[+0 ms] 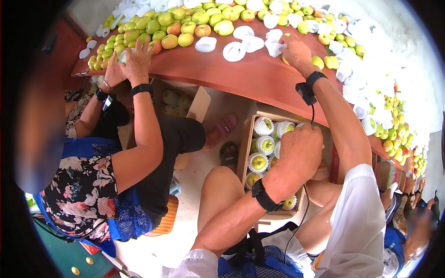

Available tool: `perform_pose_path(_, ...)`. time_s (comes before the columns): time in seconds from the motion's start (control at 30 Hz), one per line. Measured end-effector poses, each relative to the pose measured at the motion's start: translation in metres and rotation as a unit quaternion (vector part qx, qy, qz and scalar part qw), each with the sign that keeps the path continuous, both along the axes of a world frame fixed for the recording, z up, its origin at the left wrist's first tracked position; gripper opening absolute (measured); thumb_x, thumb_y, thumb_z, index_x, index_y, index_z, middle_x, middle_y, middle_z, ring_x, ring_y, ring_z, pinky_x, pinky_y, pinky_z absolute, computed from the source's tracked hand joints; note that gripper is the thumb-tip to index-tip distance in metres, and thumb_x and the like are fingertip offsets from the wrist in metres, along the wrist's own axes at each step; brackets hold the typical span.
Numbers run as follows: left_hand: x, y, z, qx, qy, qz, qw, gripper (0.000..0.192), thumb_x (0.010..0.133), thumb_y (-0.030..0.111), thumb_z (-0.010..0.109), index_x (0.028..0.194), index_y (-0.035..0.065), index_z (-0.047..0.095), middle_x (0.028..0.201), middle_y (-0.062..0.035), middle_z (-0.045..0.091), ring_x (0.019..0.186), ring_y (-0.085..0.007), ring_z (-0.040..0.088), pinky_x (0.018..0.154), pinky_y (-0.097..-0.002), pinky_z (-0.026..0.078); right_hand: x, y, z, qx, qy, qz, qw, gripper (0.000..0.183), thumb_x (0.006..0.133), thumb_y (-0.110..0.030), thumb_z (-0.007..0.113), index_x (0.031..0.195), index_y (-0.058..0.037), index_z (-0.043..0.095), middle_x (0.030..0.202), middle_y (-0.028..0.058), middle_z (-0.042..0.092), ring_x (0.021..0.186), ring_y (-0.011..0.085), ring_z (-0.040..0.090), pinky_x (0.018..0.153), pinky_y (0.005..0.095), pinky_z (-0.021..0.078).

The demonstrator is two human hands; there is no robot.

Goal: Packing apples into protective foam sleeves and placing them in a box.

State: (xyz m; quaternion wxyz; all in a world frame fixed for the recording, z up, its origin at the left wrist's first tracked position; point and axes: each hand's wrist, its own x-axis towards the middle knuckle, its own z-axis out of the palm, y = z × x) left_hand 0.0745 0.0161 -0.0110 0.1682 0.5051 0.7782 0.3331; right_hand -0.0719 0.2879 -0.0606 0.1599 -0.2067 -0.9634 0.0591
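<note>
Before me stands a cardboard box [249, 139] holding apples in white foam nets, one of them a netted apple [258, 162] on its left side. My left hand [300, 156] is over the box with its fingers curled down; what it holds or touches is hidden beneath it. Above and to the right, my right hand [295, 52] reaches onto the reddish-brown table [222, 74], its fingers at a white foam net [274, 47]. Parts of a yellow-green apple show beside that hand; its grip is unclear. Loose foam nets [234, 51] lie left of it.
Apples are heaped along the table's far side [174, 21], with more foam nets [361, 107] at the right. A co-worker in a floral top [87, 187] sits at the left, hands at the apples, by another open box [199, 104]. A black cable [306, 198] hangs near my arms.
</note>
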Motion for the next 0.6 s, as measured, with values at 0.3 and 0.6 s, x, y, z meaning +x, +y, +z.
perform_pose_path(0.3, -0.011, 0.001, 0.012, -0.003, -0.043, 0.023, 0.999, 0.03, 0.092, 0.023, 0.072, 0.108, -0.0016, 0.065, 0.108, -0.0204, 0.071, 0.098, -0.0405, 0.07, 0.083, -0.0518, 0.056, 0.043, 0.024, 0.003, -0.108, 0.207, -0.014, 0.972, 0.031, 0.094, -0.027, 0.073, 0.116, -0.0059, 0.072, 0.117, 0.0159, 0.067, 0.108, 0.0309, 0.066, 0.094, 0.0407, 0.0516)
perform_pose_path(0.6, -0.043, 0.01, 0.006, 0.237, -0.186, 0.144, 0.942, 0.032, 0.102, 0.029, 0.067, 0.12, 0.0031, 0.065, 0.115, -0.0156, 0.072, 0.104, -0.0274, 0.072, 0.087, -0.0372, 0.056, 0.15, -0.056, 0.059, -0.415, 0.299, -0.086, 0.855, 0.032, 0.101, -0.031, 0.069, 0.111, -0.0008, 0.073, 0.088, -0.0008, 0.067, 0.077, 0.0084, 0.054, 0.071, 0.0273, 0.0466)
